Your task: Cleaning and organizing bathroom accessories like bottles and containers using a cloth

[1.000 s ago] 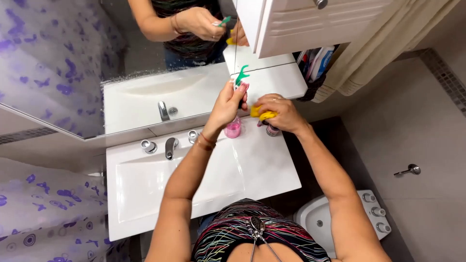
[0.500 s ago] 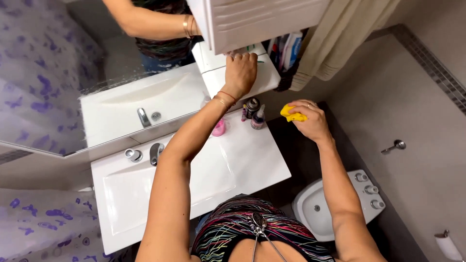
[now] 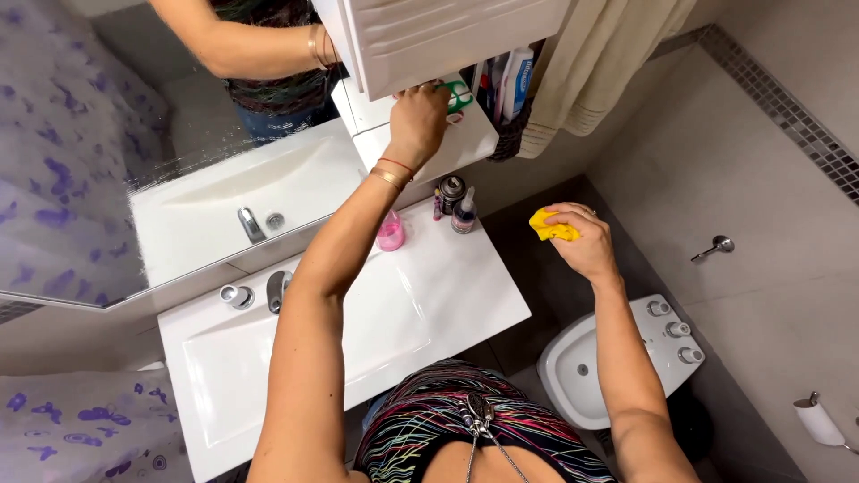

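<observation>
My left hand (image 3: 417, 119) reaches up under the open white cabinet door (image 3: 447, 36), fingers curled on a green-and-white tool (image 3: 458, 93) at the white shelf (image 3: 465, 143). Out to the right, my right hand (image 3: 583, 240) is closed around a crumpled yellow cloth (image 3: 549, 225), held in the air beyond the edge of the white sink counter (image 3: 465, 295). Below my left wrist stand a pink bottle (image 3: 390, 233) and two small dark bottles (image 3: 453, 202) on the counter's back corner.
A mirror (image 3: 179, 179) covers the wall behind the faucet (image 3: 276, 291) and reflects my arm. A beige towel (image 3: 599, 63) and a dark basket of tubes (image 3: 506, 94) hang right of the cabinet. A white bidet (image 3: 591, 367) sits lower right, a toilet roll (image 3: 819, 420) beyond.
My left hand rose from above the bottles to the cabinet shelf with the green-and-white tool. My right hand drew away to the right with the yellow cloth, uncovering the dark bottles.
</observation>
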